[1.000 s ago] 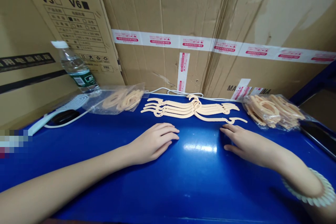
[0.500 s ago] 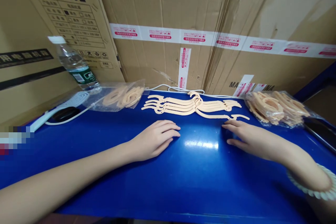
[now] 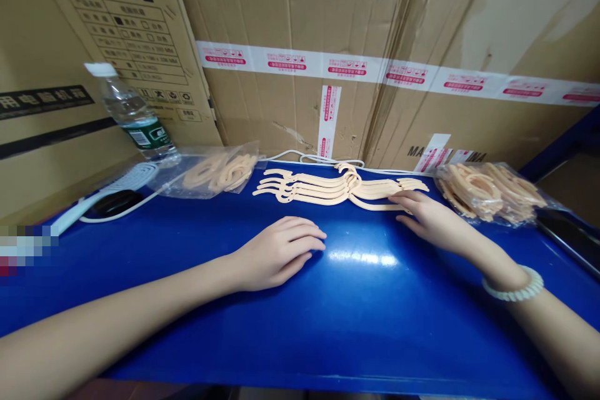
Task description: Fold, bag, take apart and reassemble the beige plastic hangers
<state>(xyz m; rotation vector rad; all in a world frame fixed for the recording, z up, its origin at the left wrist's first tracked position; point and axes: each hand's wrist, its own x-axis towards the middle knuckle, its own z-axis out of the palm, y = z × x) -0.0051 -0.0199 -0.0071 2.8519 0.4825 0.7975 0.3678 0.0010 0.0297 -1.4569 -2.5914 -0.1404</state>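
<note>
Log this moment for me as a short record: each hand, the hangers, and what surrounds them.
Left hand: palm down at the table, nearer than the hangers, nothing visibly held
Right hand: fingers at the nearest hanger's right end; grip unclear
Hangers: beige, in an overlapping row, hooks near the middle
Left bag: clear, beige pieces inside
Right bags: clear, beige pieces inside
Bottle: white cap, green label, left of the hangers
Backdrop: taped cardboard
</note>
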